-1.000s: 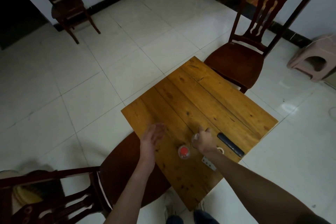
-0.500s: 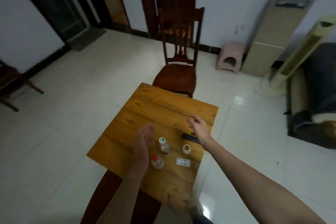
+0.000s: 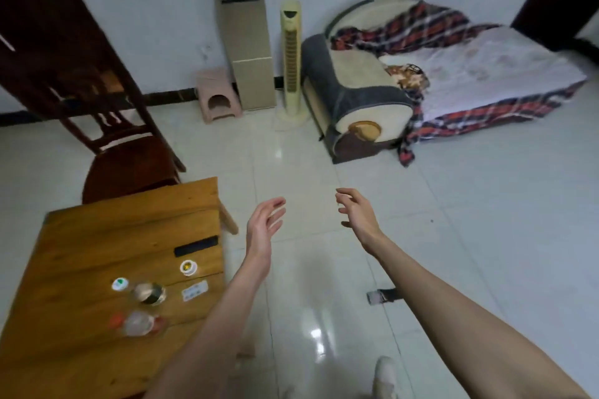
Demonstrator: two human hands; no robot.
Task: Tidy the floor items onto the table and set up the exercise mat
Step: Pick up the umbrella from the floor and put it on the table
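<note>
The small wooden table [image 3: 81,236] sits at lower left. On it lie a black remote [image 3: 196,246], a roll of tape [image 3: 188,267], a card [image 3: 194,291], a green-capped bottle [image 3: 142,291] and a red-capped bottle [image 3: 136,323]. My left hand [image 3: 264,223] and my right hand [image 3: 358,214] hover empty over the white tiled floor, right of the table, fingers spread. A small dark strap-like item [image 3: 382,296] lies on the floor beneath my right forearm. No exercise mat is visible.
A dark wooden chair [image 3: 126,162] stands behind the table. Along the wall stand a pink stool [image 3: 218,97], a beige cabinet unit [image 3: 246,42] and a yellow tower fan [image 3: 290,58]. A sofa arm [image 3: 353,97] and a covered mattress [image 3: 486,68] fill the back right.
My view has swung right, away from the table toward the open floor. Both hands have left the tabletop and now hang empty over the tiles.
</note>
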